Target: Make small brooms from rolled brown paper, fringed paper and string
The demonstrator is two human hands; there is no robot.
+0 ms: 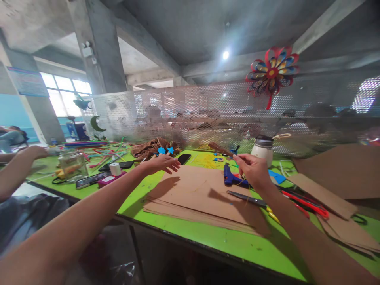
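Note:
My left hand reaches forward over the green table, palm down with fingers stretched out, just short of a brown folded-paper flower with blue stars. It holds nothing. My right hand is closed in a pinch on a thin brown stick that points up and left. Below that hand lie a blue glue gun and scissors with yellow handles. A stack of brown paper sheets lies between my arms.
A perforated metal screen runs along the table's far edge, with a colourful paper pinwheel on it. A white jar, a black phone, a glass jar and red-handled scissors lie about. Another person's arm reaches in at left.

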